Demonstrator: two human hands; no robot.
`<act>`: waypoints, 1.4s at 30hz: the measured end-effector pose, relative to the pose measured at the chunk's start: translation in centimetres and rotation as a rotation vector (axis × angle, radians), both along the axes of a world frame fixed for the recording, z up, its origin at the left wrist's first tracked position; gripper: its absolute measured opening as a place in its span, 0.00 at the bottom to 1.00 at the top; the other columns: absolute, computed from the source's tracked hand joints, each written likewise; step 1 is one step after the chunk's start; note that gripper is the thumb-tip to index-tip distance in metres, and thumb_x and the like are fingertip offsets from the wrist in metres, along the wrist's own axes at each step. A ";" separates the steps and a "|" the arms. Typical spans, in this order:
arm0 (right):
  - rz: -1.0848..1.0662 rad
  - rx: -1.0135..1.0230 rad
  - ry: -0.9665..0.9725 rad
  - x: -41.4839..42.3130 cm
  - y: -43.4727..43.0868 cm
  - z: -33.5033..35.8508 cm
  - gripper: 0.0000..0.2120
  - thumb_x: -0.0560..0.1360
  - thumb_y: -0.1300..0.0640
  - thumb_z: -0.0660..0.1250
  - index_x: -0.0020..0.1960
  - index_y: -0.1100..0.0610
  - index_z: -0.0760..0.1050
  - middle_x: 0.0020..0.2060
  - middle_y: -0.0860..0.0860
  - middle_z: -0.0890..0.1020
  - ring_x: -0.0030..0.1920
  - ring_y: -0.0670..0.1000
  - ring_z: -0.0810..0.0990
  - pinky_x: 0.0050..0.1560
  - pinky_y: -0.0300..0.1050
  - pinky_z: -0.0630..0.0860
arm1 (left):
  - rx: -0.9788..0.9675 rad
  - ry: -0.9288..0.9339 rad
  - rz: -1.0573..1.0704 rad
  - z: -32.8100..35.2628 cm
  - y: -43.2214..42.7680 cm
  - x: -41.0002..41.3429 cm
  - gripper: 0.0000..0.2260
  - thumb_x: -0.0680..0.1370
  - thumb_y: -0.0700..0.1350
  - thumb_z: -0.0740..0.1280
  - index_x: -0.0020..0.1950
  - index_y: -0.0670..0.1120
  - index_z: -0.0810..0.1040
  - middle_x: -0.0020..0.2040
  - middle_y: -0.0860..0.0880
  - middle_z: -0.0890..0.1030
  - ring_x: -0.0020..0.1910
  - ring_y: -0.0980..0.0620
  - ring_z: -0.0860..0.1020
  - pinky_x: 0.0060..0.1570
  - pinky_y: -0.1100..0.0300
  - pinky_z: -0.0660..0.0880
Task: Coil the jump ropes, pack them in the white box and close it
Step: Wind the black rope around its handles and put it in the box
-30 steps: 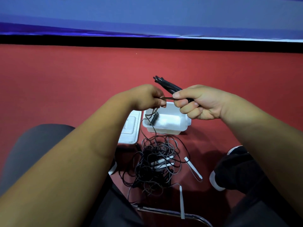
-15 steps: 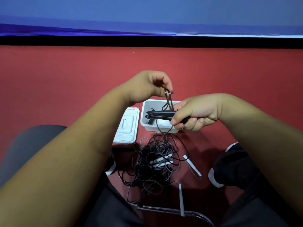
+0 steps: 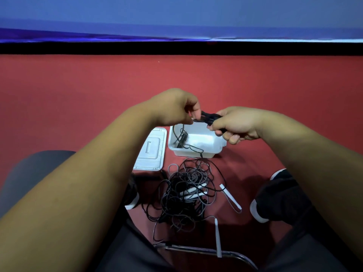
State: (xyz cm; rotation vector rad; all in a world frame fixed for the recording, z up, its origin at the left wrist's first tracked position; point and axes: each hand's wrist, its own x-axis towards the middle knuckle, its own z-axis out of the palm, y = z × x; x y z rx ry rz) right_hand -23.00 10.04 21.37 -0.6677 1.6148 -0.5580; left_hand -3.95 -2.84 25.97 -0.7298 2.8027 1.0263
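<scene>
While my right hand point(image 3: 238, 125) clenches the black handles point(image 3: 211, 116) above the white box point(image 3: 188, 153), my left hand point(image 3: 174, 109) pinches the cord point(image 3: 193, 148) beside them. I judge each wrap should lie tight and even, with slack drawn steadily from the tangled jump ropes point(image 3: 186, 193) on the floor point(image 3: 98, 95). The box holds one black ribbed piece point(image 3: 183, 138); its lid point(image 3: 151, 152) lies alongside, off.

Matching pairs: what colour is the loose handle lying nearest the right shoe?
The handle is white; head view.
</scene>
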 end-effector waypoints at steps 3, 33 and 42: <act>-0.065 -0.076 -0.006 0.1 -0.5 -0.4 0.11 0.82 0.63 0.66 0.64 0.59 0.73 0.34 0.51 0.72 0.26 0.46 0.61 0.23 0.37 0.57 | -0.005 -0.071 0.074 -0.9 -0.1 -0.1 0.10 0.72 0.41 0.80 0.49 0.47 0.81 0.38 0.54 0.81 0.35 0.58 0.78 0.35 0.68 0.71; -0.430 -0.301 -0.555 0.5 -1.1 4.6 0.08 0.83 0.51 0.66 0.58 0.54 0.73 0.32 0.46 0.68 0.25 0.42 0.56 0.19 0.33 0.53 | 0.556 0.228 0.292 -0.5 -0.6 -0.2 0.07 0.74 0.36 0.78 0.51 0.40 0.86 0.43 0.41 0.86 0.42 0.47 0.83 0.48 0.50 0.81; -0.352 -0.394 -0.440 0.3 -0.4 5.4 0.14 0.83 0.60 0.66 0.67 0.54 0.76 0.34 0.48 0.70 0.28 0.43 0.56 0.20 0.35 0.52 | 0.678 0.204 0.313 -1.2 -0.4 0.1 0.09 0.82 0.46 0.71 0.57 0.40 0.81 0.44 0.45 0.83 0.40 0.50 0.82 0.49 0.50 0.82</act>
